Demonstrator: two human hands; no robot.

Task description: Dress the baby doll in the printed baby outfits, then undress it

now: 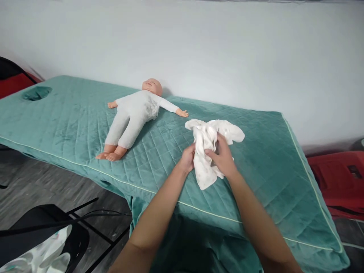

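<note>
Between my two hands is a bunched white baby garment [205, 151] with faint small spots, its sleeve-like parts spreading out behind and below. My left hand [188, 157] grips its left side, the fingertips hidden behind the cloth. On the right edge, my right hand [223, 154] is closed on the fabric, thumb on top and fingers tucked into the folds. A baby doll [133, 113] with a white cloth body lies on its back to the left, one arm stretched toward the garment.
A green quilted cover [159, 159] lies over the bed, which has a face hole [36, 93] at the far left. The white wall [199, 49] runs behind. Lower left, a black chair [42, 216] holds patterned white cloth [42, 252]. A red object [338, 182] stands at right.
</note>
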